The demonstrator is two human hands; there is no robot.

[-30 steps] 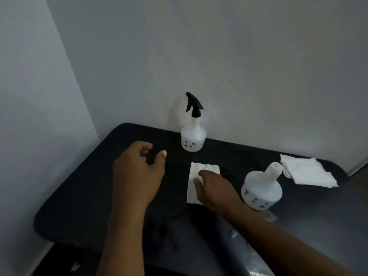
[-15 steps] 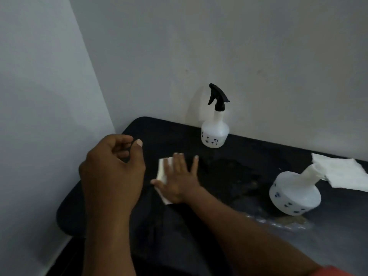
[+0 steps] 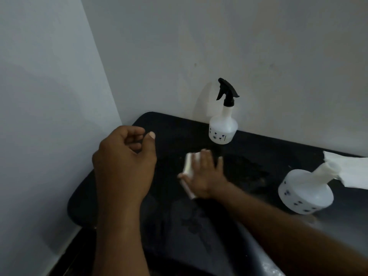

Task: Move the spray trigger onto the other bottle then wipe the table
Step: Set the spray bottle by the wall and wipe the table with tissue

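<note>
So the black plastic spray trigger (image 3: 227, 92) is seen fitted on the small white plastic bottle with dark printed marks (image 3: 223, 129). That bottle is stood upright at the back of the surface by the pale wall (image 3: 258, 46), just beyond the right hand's fingertips and slightly to their right.

The folded white paper towel (image 3: 188, 166) is pinned flat on the dark surface with rounded corners (image 3: 89, 196) under the right hand (image 3: 203, 176). The fingers are laid out straight and spread over it, nothing curled round it, and only the towel's left edge is left showing. That hand is pretty blurred, fwiw.

The left hand (image 3: 123, 162) is held above the surface to the left of the right one, apart from the towel. Its fingers are loosely curled in, the thumb is stuck out, and nothing is gripped.

Well off to the right of the right hand, a second white plastic bottle with a bare neck (image 3: 304, 193) is stood on the surface. Just behind it a stack of white paper napkins (image 3: 352, 170) is laid. The neck is overlapped with them in view, so whether they're touching can't be told.
</note>
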